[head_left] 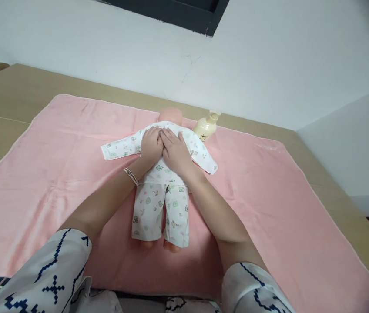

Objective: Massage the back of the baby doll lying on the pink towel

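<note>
A baby doll [170,115] in a white printed top [161,171] and matching trousers [148,211] lies on a pink blanket [246,191], its head away from me and its feet toward me. Both sleeves stretch out to the sides. My left hand [152,143] rests on the doll's upper torso, fingers extended over the cloth. Beside it, my right hand [175,150] lies flat on the torso too, and the fingertips of the two hands meet near the middle. Neither hand grips anything that shows.
A cream pump bottle [206,126] stands just beyond the doll's right-hand sleeve. The blanket covers much of a wooden table [18,89], whose far edge runs along a white wall [253,78]. A dark frame [184,15] is on the wall above.
</note>
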Motion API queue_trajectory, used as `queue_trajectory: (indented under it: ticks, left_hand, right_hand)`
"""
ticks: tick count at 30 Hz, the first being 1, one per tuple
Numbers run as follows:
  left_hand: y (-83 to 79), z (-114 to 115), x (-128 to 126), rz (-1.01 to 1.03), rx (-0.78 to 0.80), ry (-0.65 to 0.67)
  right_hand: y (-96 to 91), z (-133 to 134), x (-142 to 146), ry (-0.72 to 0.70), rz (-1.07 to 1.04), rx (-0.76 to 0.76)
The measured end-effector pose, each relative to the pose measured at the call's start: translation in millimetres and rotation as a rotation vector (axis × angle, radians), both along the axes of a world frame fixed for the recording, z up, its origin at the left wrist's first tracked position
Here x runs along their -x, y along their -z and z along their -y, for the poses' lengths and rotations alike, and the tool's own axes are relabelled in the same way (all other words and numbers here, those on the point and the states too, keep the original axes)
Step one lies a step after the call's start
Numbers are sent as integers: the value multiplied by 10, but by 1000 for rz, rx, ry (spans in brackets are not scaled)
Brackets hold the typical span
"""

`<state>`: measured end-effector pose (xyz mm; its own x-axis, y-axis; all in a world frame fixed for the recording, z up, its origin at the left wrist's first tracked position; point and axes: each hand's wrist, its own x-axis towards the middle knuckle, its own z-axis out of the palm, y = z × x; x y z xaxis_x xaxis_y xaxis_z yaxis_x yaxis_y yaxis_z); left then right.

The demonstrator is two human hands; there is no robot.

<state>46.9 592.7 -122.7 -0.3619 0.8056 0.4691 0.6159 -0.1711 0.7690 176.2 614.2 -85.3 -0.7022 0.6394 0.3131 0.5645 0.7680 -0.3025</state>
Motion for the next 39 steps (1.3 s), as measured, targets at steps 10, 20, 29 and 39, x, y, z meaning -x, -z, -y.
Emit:
queue_trajectory:
  ticks: [10,20,29,39]
  left_hand:
    - [-51,-24,-30,-136,64,-77]
    - [-53,-94,94,-181,151,28]
    - [-121,-112,47,-320,339,17]
    - [-238,46,-61,-525,200,-46]
  right_hand:
    - [44,-298,-208,-92,-123,94]
    - [188,-179,-42,315,-248,78]
    - [47,-204,-9,301,-55,86]
    - [-249,121,-10,243,175,-40]
